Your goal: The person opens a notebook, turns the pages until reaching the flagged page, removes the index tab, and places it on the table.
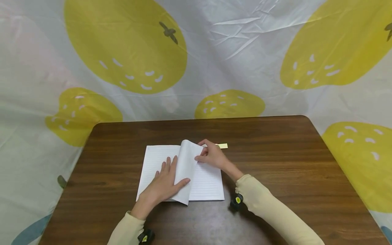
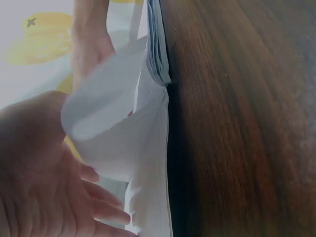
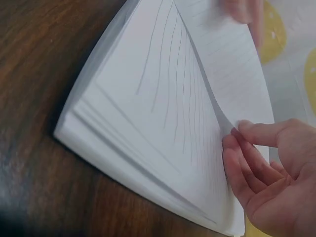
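An open notebook [image 1: 208,185] with lined white pages lies on the wooden table. One page [image 1: 185,163] stands lifted and curls over toward the left half. My right hand [image 1: 212,156] pinches the edge of that page between thumb and fingers, as the right wrist view also shows at the sheet's edge [image 3: 217,111]. Spread over the left half, my left hand [image 1: 163,183] has its fingers straight on the paper, its thumb against the turned page. In the left wrist view the curled page [image 2: 106,113] rises beside the left hand [image 2: 44,173].
A pale yellow strip [image 1: 223,146], perhaps a sticky note, shows past the notebook's top right, partly behind the right hand. The brown table [image 1: 275,146] extends around the notebook. Behind it hangs a white cloth [image 1: 235,44] with yellow fruit prints.
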### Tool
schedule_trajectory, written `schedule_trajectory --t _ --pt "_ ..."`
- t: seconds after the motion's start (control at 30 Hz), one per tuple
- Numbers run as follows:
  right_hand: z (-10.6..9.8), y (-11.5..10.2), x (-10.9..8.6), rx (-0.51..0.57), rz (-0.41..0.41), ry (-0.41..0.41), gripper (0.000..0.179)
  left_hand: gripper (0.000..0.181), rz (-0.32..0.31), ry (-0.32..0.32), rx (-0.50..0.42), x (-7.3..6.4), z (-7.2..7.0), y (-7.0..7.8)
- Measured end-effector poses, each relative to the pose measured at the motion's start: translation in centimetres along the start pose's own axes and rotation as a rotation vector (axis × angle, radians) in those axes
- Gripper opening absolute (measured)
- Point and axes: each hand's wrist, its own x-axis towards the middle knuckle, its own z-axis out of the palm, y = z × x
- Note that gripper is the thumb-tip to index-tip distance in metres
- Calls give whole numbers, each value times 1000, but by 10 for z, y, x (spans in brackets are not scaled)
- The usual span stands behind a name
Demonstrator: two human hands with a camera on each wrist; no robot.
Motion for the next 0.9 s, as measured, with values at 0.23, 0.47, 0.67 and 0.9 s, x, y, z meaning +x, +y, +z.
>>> schedule_trajectory --t 0.23,0.47,0.67,0.9 --pt "6 -4 3 -48 9 -26 44 115 5 36 31 3 2 -2" --pt "8 -10 1 -171 -117 -47 44 122 45 110 112 8 8 -3" --pt "13 -14 2 -248 -156 -81 40 123 93 165 206 11 12 -3" --pt "14 -16 3 -274 -147 -101 47 115 57 134 247 8 6 -13"
